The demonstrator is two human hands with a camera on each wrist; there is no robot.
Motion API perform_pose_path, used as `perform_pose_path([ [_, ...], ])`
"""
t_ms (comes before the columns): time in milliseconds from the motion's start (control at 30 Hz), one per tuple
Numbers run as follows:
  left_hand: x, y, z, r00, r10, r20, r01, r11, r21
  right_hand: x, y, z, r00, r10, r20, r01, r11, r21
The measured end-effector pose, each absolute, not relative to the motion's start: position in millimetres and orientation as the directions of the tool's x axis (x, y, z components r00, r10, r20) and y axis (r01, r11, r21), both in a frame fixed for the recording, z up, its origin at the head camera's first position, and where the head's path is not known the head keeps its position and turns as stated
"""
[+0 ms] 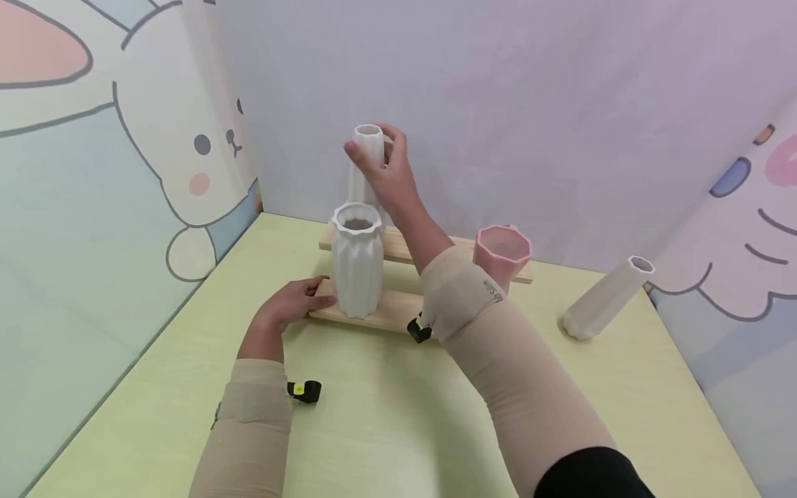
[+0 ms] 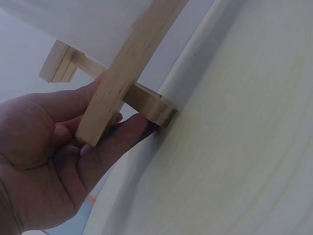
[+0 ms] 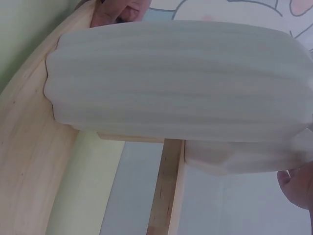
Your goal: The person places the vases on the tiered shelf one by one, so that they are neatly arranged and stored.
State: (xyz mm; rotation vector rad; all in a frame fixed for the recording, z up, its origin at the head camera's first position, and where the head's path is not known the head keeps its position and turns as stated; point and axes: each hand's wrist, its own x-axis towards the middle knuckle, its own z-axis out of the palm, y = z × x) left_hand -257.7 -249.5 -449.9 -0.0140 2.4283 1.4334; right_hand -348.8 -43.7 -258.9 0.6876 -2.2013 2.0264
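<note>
A tall, slim white vase [image 1: 360, 183] stands upright at the left end of the back plank of a two-step wooden stand [image 1: 398, 308]. Near its rim my right hand [image 1: 394, 169] grips it, thumb on the near side and fingers behind. In front, a wider ribbed white vase [image 1: 358, 270] sits on the lower plank, hiding part of the slim one; it fills much of the right wrist view [image 3: 176, 83]. My left hand [image 1: 289, 302] holds the left end of the lower plank. In the left wrist view, the fingers of that hand [image 2: 63, 147] curl around the plank's end [image 2: 112, 93].
A pink faceted vase [image 1: 501, 252] stands toward the right of the stand, partly behind my right forearm. Farther right, another slim white vase [image 1: 607, 299] is on the pale green table [image 1: 349, 443]. Walls with cartoon drawings enclose the table's back and sides.
</note>
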Motion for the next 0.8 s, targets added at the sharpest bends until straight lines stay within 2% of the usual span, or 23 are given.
perform_pose_path([
  [800,-256.9,-259.1,-450.9,-0.949,0.14,-0.283,-0.171,0.525,0.834,-319.4,-11.8,-295.4,-0.921,-0.171,0.351,-0.362,0.043,-0.931],
])
